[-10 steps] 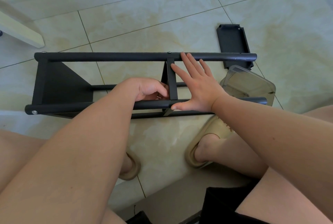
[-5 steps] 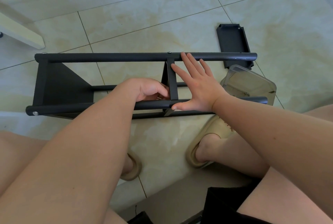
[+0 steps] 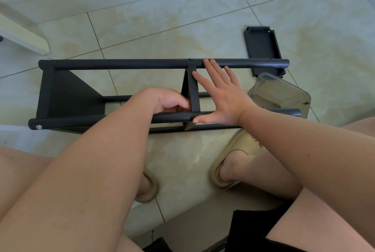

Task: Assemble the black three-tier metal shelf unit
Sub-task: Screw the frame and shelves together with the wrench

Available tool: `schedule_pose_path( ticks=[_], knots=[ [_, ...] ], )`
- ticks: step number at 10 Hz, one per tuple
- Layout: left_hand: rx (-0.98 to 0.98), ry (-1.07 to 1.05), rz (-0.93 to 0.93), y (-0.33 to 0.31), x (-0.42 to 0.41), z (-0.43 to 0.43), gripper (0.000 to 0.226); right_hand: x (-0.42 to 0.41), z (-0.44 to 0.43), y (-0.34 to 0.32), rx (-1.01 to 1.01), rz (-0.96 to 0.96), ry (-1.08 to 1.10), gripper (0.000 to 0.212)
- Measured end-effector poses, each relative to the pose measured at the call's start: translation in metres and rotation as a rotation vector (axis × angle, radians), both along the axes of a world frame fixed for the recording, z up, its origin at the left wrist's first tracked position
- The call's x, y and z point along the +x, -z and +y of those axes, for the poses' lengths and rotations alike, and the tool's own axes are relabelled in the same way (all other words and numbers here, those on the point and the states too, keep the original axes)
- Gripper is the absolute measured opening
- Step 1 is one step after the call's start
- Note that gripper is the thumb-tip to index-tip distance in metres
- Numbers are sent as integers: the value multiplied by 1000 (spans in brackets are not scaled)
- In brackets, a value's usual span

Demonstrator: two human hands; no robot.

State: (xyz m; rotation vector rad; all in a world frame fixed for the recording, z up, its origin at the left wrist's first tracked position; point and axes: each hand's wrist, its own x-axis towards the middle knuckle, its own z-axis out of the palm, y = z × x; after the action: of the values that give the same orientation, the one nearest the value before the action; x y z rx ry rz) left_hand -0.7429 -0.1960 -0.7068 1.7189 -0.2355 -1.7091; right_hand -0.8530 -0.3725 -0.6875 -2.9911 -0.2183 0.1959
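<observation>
The black shelf frame (image 3: pixel 121 64) lies on its side on the tiled floor, its round poles running left to right. One shelf panel (image 3: pixel 69 93) is fixed at its left end and a middle shelf (image 3: pixel 193 89) stands between the poles. My left hand (image 3: pixel 162 101) sits left of the middle shelf, just above the near pole (image 3: pixel 91 121). Its fingers are curled against the shelf's edge, and what they hold is hidden. My right hand (image 3: pixel 221 97) lies flat against the middle shelf's right side, fingers straight, with the thumb along the near pole.
A loose black shelf panel (image 3: pixel 261 42) lies on the floor behind the frame's right end. A clear plastic container (image 3: pixel 284 91) sits tilted by the right pole ends. My sandalled feet (image 3: pixel 229 162) are just in front of the frame. A white furniture leg (image 3: pixel 24 38) is at far left.
</observation>
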Motion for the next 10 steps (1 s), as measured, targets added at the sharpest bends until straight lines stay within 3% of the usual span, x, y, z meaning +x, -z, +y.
schedule_pose_path(
  ticks=[2,4,8,10],
  knots=[
    [-59,-118,101,1,0,0,21,0,0,-1,-11,2,0,121],
    [106,28,-2,2,1,-2,16,0,0,0,0,-9,-1,120],
    [-72,-105,80,1,0,1,22,0,0,1,11,-20,-2,121],
    [22,-20,46,0,-1,-1,16,0,-1,1,5,-14,-4,120]
  ],
)
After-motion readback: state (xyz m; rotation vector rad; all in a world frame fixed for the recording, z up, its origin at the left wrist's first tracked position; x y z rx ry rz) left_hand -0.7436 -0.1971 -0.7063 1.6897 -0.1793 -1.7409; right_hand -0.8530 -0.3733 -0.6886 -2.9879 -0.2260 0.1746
